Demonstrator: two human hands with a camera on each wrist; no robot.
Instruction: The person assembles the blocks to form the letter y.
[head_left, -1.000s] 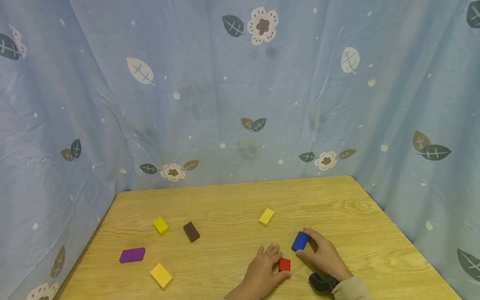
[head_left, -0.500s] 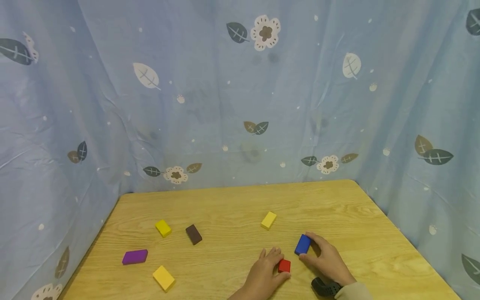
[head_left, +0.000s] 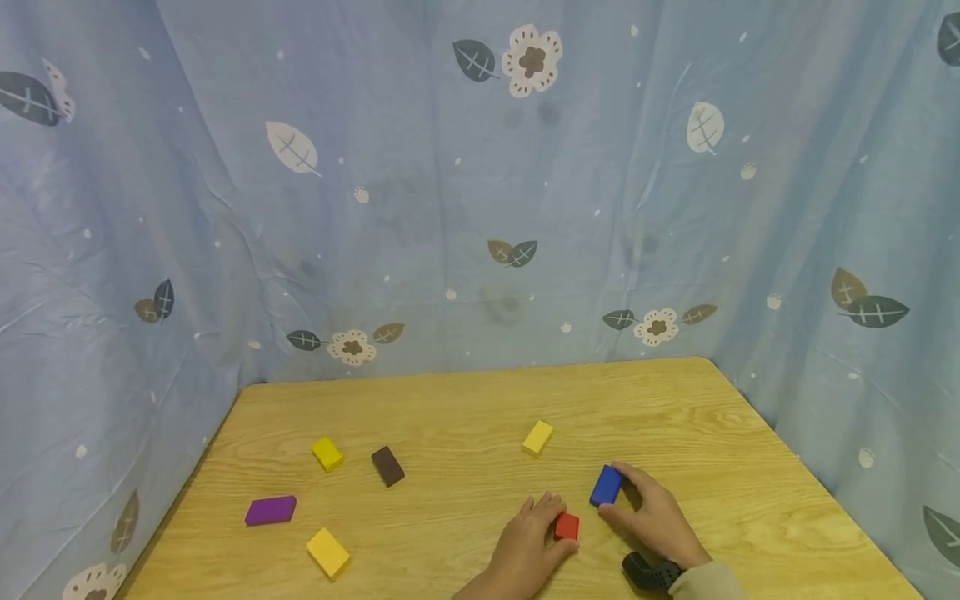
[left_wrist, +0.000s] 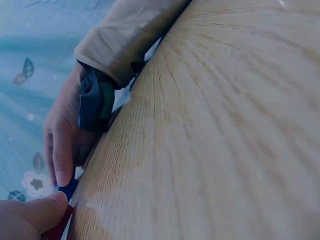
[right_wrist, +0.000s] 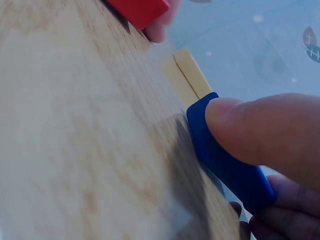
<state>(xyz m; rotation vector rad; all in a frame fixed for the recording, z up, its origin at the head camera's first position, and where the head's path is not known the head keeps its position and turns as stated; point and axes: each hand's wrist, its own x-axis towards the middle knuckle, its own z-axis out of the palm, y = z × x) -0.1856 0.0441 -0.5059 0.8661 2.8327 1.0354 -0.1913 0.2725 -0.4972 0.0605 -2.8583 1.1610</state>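
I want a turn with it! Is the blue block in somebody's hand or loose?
In a hand: the right hand pinches the blue block, with the thumb at one end and fingers at the other.

1. I have the bare left hand in a pinch, thumb opposite its fingers.
2. I have the bare right hand pinching too, near the other, angled inward.
3. A beige cloth sleeve ends by the right wrist.
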